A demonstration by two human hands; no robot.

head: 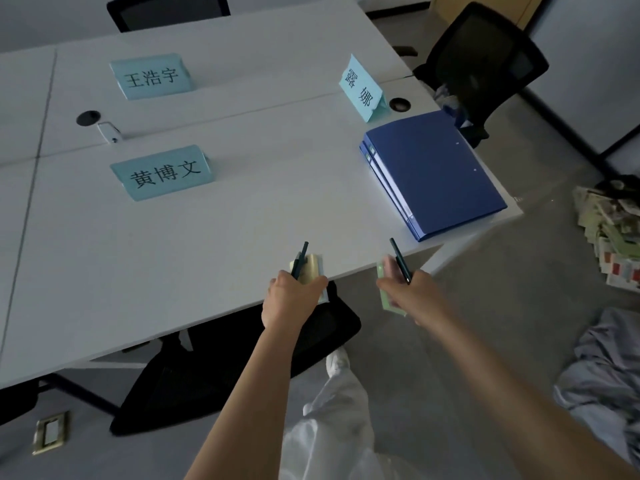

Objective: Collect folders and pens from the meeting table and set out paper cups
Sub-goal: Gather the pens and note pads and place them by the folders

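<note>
Gripped in left hand (pixel 292 299) and right hand (pixel 407 294), near white table (pixel 173 271) edge: dark slim pens (pixel 300 259) plus pale notepads, liable to slip; stacked blue plastic folders (pixel 440 168) uncollected at corner.

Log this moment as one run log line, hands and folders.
left hand: holds pen and pad | right hand: holds pen and pad | blue folders: stacked at table corner

Folders (pixel 434 173) stacked at table's (pixel 242 209) right end — three name cards (pixel 162 172) further left, chair (pixel 485 64) behind.
</note>
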